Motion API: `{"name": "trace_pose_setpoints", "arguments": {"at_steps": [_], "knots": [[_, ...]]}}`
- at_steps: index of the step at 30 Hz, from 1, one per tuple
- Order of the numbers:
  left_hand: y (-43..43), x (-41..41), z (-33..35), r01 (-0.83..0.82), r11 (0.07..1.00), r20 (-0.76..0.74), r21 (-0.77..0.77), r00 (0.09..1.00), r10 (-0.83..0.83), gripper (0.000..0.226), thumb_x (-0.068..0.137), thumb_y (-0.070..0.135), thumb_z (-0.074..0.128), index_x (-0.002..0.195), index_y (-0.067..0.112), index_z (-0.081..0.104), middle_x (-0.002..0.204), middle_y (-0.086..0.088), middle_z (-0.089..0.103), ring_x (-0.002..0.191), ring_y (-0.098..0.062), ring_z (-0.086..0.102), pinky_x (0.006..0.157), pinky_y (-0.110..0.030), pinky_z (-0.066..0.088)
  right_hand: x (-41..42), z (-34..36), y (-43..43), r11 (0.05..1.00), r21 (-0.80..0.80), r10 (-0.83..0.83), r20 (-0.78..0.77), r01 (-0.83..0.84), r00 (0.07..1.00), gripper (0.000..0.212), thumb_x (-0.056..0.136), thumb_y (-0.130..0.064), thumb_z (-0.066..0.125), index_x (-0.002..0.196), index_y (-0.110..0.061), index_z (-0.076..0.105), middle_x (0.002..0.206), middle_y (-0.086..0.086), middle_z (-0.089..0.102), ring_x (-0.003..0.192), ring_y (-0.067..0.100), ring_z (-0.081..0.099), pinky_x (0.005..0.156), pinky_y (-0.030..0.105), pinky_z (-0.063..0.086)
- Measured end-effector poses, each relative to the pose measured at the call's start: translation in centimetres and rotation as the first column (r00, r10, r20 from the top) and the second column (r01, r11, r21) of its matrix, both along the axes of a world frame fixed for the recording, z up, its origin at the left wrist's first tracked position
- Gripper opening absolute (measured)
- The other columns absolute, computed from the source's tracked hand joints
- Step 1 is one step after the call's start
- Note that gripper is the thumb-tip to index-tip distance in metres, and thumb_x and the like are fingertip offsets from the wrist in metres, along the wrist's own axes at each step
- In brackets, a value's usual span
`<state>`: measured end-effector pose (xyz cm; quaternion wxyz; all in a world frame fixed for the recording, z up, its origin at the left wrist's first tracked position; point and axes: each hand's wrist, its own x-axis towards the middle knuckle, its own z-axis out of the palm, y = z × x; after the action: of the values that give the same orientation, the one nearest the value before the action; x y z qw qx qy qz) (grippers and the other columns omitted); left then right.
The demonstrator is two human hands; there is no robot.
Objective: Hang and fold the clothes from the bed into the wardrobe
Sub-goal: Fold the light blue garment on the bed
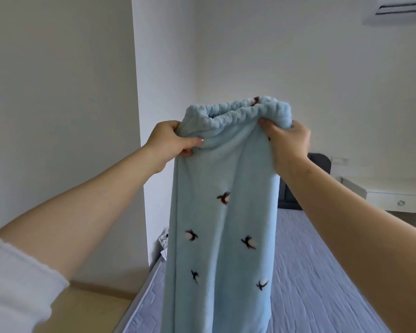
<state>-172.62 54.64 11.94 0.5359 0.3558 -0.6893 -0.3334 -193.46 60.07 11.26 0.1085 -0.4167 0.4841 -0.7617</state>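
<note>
We are holding the blue fleece pyjama trousers (222, 212) up over the bed (322, 272), with the legs hanging below both hands. Left hand (171, 140): fingers curled, gripping one side just under the elastic waistband (240, 111). Right hand (286, 143): gripping the opposite side likewise, thumb pinching in front. For a clean fold, we are judging it best to level the waistband, match the side seams, then bring one leg across the other.

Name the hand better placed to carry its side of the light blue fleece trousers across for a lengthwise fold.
Right, probably: the right hand grips the light blue fleece trousers under the gathered waistband, above the grey-blue quilted bed. The left hand pinches lower on the side.
</note>
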Motion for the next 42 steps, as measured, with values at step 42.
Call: {"name": "trace_pose_setpoints", "arguments": {"at_steps": [42], "knots": [[-9.1, -5.1, 5.7, 0.041, 0.989, -0.085, -0.144, 0.995, -0.054, 0.026, 0.092, 0.005, 0.039, 0.085, 0.026, 0.051, 0.082, 0.001, 0.062, 0.067, -0.016, 0.062, 0.066, -0.028, 0.052, -4.9, 3.4, -6.7, 0.988, -0.126, -0.113, -0.195, 0.089, 0.974, 0.028, 0.081, -0.007, 0.054, 0.071, -0.029, 0.040, 0.071, -0.011, 0.048, 0.061, 0.003, 0.045, 0.049, 0.013, 0.040]]}}
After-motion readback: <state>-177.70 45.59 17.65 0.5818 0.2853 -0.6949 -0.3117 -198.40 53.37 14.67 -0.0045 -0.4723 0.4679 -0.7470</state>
